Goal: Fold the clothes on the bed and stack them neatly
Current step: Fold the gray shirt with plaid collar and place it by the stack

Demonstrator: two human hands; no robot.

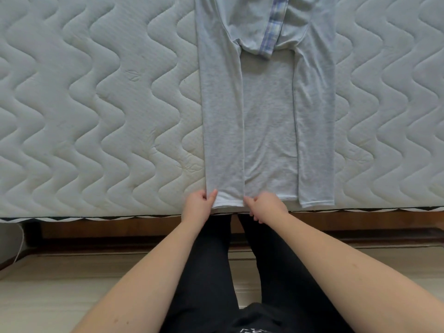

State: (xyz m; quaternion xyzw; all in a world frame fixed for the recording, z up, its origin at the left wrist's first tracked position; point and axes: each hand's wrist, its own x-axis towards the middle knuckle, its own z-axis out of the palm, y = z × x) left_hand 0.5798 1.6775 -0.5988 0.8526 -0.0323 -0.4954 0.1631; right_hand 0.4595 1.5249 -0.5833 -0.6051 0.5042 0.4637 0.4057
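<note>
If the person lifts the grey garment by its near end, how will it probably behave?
The grey garment will probably hang limp, since it lies flat with soft creases on the mattress. It seems light: the left hand and right hand only pinch its hem. The unheld right strip may trail behind.

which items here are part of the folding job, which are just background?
In the job:
grey long-sleeved top, sleeves folded in
plaid-trimmed garment lying on its far end
left hand and right hand, pinching the near sleeve cuff

Background:
quilted mattress
wooden bed frame
white cable
</note>
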